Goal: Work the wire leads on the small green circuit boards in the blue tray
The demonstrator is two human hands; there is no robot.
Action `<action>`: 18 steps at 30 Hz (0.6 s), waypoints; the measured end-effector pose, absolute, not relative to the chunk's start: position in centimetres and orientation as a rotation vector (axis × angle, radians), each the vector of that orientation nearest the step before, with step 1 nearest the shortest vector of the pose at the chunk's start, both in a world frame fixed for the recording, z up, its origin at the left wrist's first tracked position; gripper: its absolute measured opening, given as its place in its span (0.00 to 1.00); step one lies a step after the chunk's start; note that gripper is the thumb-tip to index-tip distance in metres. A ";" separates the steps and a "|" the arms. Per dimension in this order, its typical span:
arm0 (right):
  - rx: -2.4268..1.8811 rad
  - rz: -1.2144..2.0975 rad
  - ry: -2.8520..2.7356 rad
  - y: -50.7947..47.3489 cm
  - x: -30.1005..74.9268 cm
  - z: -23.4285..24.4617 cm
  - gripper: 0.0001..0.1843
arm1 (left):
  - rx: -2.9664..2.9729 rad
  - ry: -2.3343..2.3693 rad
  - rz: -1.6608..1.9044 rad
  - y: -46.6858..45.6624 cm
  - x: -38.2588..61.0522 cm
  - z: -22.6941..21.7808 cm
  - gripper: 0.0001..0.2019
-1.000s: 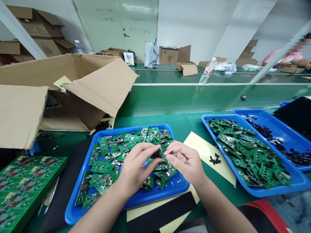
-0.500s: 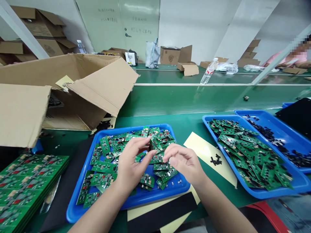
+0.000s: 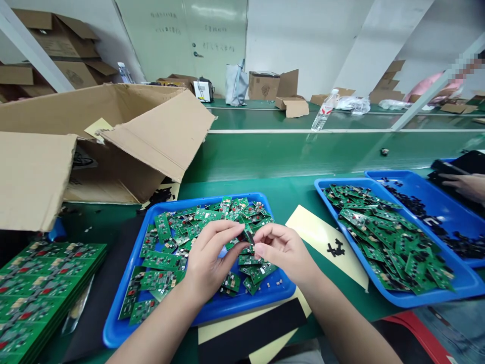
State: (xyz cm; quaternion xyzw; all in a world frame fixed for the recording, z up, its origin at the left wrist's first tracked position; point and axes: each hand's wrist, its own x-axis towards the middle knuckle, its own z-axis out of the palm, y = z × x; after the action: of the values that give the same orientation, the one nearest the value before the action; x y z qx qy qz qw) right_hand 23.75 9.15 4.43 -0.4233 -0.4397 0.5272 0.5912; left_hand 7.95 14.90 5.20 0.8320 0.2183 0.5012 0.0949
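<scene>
Over a blue tray (image 3: 113, 313) of loose green circuit boards, my left hand (image 3: 208, 260) pinches one small circuit board (image 3: 247, 231) between thumb and fingers. My right hand (image 3: 288, 253) is closed, its fingertips meeting at the right side of that board. A narrow dark strip shows at those fingertips; whether it is held or stuck to the board I cannot tell. Several small black pieces (image 3: 336, 247) lie on a yellow backing sheet (image 3: 310, 227) right of the tray. In front of the tray is a black strip (image 3: 252, 331) on yellow paper.
Stacked board panels (image 3: 49, 288) stand at left, below an open cardboard box (image 3: 159, 131). At right, a second blue tray (image 3: 401, 301) holds piled boards, and a third tray (image 3: 454, 202) holds black pieces. A co-worker's hand (image 3: 468, 186) is at the far right. Behind stands a bottle (image 3: 325, 111).
My right hand has moved left, bringing its fingertips against the board in my left hand. The board has tilted slightly. A co-worker's hand has appeared at the far right.
</scene>
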 end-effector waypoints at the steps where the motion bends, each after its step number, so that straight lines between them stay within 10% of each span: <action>1: -1.000 1.224 -1.021 9.1 23.8 4.5 0.12 | 2.472 0.648 1.485 14.9 7.9 5.2 0.13; 18: -0.713 1.742 -0.759 9.6 24.1 4.3 0.14 | 2.305 0.571 1.285 14.8 7.9 5.4 0.12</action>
State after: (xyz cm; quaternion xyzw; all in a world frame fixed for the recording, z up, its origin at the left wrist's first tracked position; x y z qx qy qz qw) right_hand 24.11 9.55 4.33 -0.2985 -0.3177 0.7291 0.5276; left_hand 7.87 14.78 5.39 0.8329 0.2063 0.4645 0.2191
